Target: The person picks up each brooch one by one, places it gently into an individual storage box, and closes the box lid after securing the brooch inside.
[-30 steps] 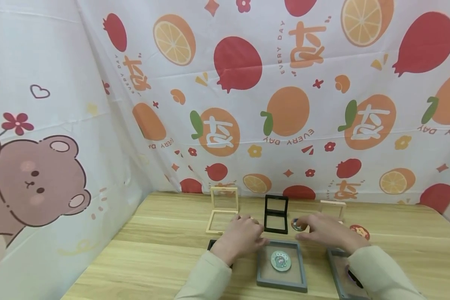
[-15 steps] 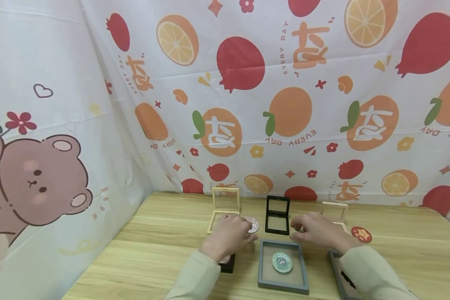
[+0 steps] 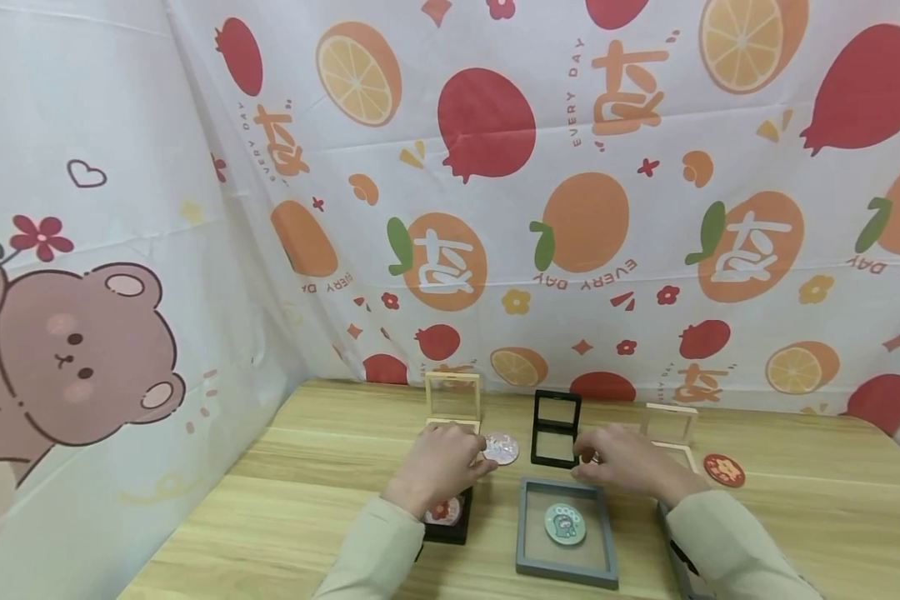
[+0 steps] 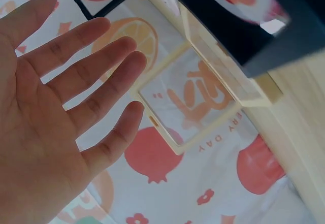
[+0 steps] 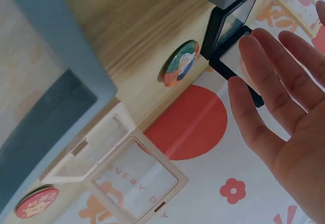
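My left hand (image 3: pixel 441 467) hovers between a yellow frame (image 3: pixel 452 396) and a black frame holding a red-flowered round badge (image 3: pixel 444 510); in the left wrist view its fingers (image 4: pixel 96 87) are spread and empty. Beside its fingertips lies a pale pink badge (image 3: pixel 501 448). My right hand (image 3: pixel 630 458) is just right of the small black hinged frame (image 3: pixel 556 429), over a multicoloured badge (image 5: pixel 181 64) that lies on the table in the right wrist view. Its fingers are extended and hold nothing. A grey frame (image 3: pixel 522 533) with a green badge (image 3: pixel 565 524) lies between the forearms.
A cream hinged frame (image 3: pixel 670 423) stands at the back right, with a red badge (image 3: pixel 723 470) beside it. Another grey frame (image 3: pixel 681 557) is partly under my right sleeve. A printed cloth (image 3: pixel 390 333) hangs behind the table (image 3: pixel 307 500).
My left hand has moved left and slightly back toward me, uncovering the pale pink badge and part of the black frame with its badge. My right hand has shifted left toward the small black frame.
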Demonstrator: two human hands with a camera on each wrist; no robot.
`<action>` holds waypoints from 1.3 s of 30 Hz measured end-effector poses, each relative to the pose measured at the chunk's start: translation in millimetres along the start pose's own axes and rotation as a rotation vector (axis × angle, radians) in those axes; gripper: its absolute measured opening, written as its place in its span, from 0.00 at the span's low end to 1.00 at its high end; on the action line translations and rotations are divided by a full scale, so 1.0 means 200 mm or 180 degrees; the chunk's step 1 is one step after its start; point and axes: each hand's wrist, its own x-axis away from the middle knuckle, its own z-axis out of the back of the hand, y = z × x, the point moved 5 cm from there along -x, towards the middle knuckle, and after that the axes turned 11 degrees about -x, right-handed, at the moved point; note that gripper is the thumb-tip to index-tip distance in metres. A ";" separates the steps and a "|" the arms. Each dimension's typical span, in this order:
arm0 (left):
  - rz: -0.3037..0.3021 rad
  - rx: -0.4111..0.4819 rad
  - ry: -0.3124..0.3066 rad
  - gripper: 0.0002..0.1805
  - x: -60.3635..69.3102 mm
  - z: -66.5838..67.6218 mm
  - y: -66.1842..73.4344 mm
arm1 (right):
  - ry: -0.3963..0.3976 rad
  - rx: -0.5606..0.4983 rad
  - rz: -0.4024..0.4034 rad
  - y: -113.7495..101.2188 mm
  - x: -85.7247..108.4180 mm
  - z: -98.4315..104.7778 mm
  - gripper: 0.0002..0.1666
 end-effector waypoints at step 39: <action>0.0499 0.0548 -0.0189 0.14 0.10 -0.11 -0.30 | -0.0089 -0.0097 -0.0050 -0.13 -0.19 -0.08 0.08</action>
